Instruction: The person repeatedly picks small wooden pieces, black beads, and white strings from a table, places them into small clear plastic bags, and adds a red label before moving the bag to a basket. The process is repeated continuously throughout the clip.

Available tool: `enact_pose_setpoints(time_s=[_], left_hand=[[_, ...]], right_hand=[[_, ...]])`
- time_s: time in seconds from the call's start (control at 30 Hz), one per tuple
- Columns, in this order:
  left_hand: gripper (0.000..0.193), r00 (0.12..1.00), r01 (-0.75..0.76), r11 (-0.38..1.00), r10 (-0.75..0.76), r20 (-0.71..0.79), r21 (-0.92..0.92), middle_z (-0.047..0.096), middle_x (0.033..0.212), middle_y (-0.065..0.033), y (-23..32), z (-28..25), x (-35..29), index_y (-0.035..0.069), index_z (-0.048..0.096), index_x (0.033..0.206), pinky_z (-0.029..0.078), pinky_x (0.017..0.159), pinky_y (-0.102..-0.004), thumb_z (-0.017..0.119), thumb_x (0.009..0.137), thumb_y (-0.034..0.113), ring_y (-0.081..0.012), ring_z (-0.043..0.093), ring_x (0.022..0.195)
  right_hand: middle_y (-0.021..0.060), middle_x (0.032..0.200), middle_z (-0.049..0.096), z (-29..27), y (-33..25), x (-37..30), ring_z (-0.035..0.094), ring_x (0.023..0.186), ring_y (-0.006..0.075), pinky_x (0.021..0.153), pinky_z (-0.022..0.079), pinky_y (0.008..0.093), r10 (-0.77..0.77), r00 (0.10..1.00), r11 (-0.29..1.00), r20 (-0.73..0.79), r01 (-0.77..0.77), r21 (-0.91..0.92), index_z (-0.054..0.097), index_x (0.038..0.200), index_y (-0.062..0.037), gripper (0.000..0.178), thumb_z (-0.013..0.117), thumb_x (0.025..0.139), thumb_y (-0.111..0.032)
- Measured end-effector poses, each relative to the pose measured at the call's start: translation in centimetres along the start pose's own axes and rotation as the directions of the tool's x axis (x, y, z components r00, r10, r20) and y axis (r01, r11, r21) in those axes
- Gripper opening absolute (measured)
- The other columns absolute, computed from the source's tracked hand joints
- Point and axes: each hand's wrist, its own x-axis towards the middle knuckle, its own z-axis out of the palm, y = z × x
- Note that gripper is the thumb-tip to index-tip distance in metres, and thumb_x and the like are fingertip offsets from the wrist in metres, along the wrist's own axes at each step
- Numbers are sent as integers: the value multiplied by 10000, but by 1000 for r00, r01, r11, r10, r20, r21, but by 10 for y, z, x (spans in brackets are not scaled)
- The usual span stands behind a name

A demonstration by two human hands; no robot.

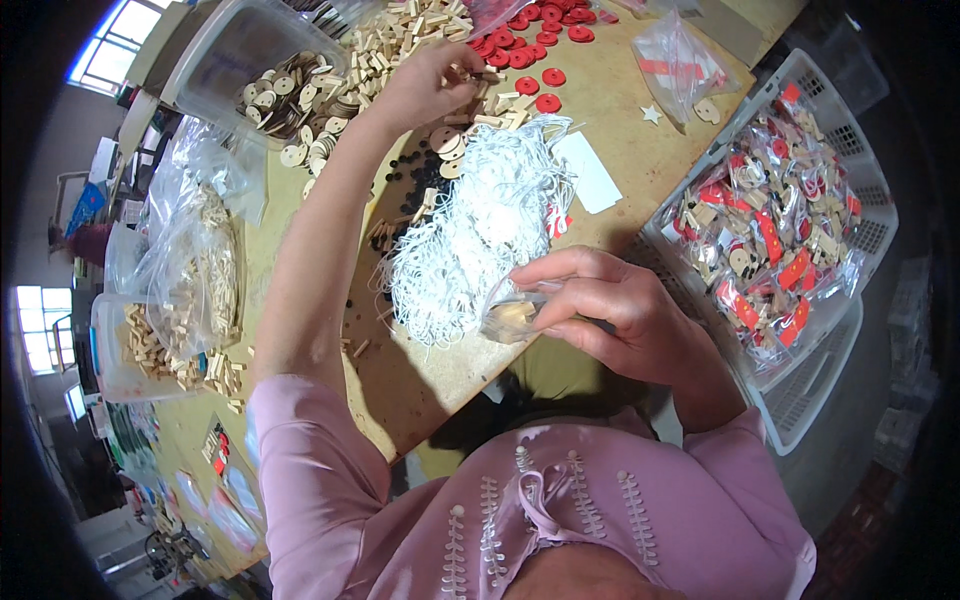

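Observation:
My left hand reaches to the far side of the table, where a heap of small wooden blocks meets a group of red discs. Its fingers are bent together at the pieces; what lies between them is too small to make out. Near the table's front edge, my right hand pinches a small clear plastic bag by its opening. A few pale wooden pieces show through the bag. Right beside it lies a large tangle of white cords.
Round wooden discs spill from a clear tub. Black beads lie left of the cords, white cards to their right. A white basket of filled bags stands at the right. Another tub holds wooden blocks at the left.

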Motion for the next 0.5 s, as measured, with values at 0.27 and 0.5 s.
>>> enact_pose_setpoints(time_s=[0.27,0.5], left_hand=[[545,902,425,904,-416,-118,57,760,1005,-134,-9,3,-21,42,688,1082,572,876,-362,818,822,503,-239,734,927],[395,871,454,881,-470,-143,-134,749,905,-101,0,31,-10,43,671,976,572,727,-325,837,824,368,-158,727,807]], right_hand=[[140,1239,678,2,-3,3,695,1035,286,841,564,367,-13,1000,1000,7,13,-27,684,939,-27,77,704,874,9],[130,1225,672,3,-6,2,691,1021,304,830,563,383,1,1000,1000,24,0,-14,671,951,-21,46,685,908,-24]])
